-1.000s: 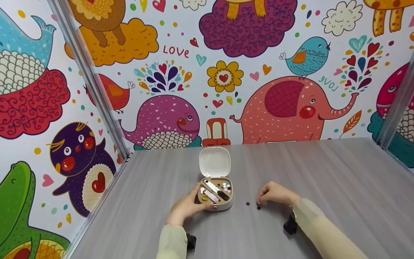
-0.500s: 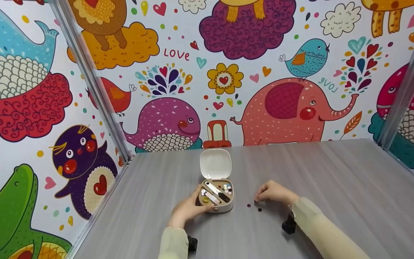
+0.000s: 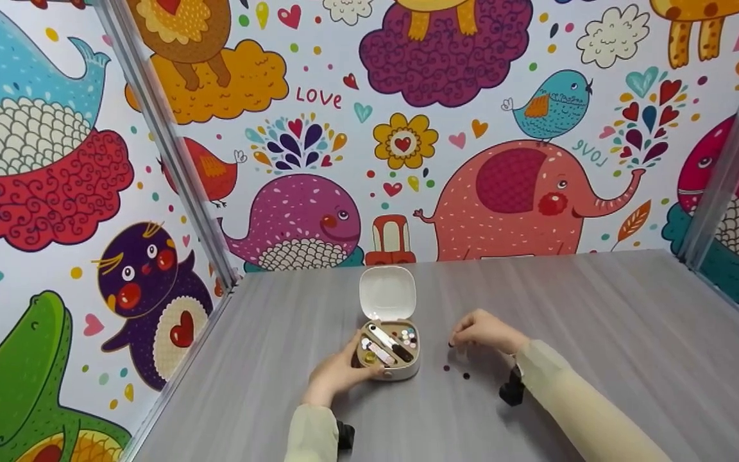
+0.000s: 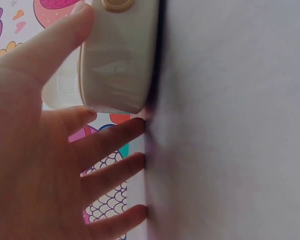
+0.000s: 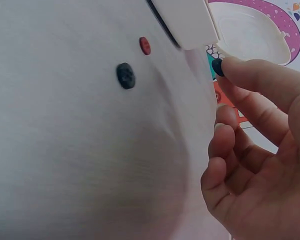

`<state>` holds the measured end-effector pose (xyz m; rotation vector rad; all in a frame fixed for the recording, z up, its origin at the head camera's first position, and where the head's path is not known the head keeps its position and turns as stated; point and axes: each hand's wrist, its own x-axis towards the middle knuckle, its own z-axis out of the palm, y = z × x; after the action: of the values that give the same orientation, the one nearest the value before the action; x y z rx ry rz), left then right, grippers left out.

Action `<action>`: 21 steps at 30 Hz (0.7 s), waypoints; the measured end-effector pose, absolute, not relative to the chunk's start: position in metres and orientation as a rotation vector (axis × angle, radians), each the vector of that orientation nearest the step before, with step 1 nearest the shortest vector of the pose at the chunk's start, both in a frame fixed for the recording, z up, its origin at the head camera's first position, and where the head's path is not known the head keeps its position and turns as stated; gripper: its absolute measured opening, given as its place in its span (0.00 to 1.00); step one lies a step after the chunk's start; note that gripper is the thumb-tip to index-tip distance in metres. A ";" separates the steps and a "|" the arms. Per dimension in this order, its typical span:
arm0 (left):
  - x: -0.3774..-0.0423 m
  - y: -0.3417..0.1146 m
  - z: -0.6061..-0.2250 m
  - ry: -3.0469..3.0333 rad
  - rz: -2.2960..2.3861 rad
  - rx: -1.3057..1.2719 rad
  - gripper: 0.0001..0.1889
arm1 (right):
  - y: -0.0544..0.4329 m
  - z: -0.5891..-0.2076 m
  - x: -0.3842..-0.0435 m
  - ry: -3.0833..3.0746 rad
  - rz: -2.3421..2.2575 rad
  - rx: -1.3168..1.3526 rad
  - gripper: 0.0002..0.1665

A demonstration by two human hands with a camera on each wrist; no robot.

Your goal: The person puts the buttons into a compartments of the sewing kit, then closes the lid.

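A small white sewing box stands on the table with its lid up. My left hand holds its near left corner, thumb on the front and index finger against the side; the other fingers are spread. In the right wrist view my right hand pinches a dark button between thumb and index finger, above the table and right of the box. Two more buttons lie on the table, a red button and a dark button. Inside the box are several colourful buttons.
A black-and-white tool lies across the box's middle compartment. Small items, including something yellow, fill its left part. The grey table reaches back to a wall printed with cartoon animals. Metal posts mark the corners.
My right hand has picked up the dark button from the table, lifted it and moved slightly left towards the box. The left hand keeps its place on the box.
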<state>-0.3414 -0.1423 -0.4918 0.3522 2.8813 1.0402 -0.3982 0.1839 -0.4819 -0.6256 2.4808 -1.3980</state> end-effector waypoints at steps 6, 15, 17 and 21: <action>-0.341 -0.142 -0.493 2.871 1.063 0.360 0.53 | 0.183 -0.478 -0.400 2.516 -1.404 -0.616 0.08; -0.338 -0.143 -0.494 2.856 1.066 0.369 0.53 | 0.180 -0.478 -0.401 2.517 -1.414 -0.600 0.08; -0.340 -0.143 -0.494 2.863 1.065 0.374 0.53 | 0.179 -0.476 -0.402 2.525 -1.419 -0.579 0.08; -0.342 -0.143 -0.494 2.853 1.078 0.364 0.53 | 0.177 -0.476 -0.408 2.535 -1.410 -0.579 0.07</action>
<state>-0.3416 -0.1426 -0.4938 0.3642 2.8533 1.0785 -0.4075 0.1772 -0.4762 -0.5792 2.5346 -1.4098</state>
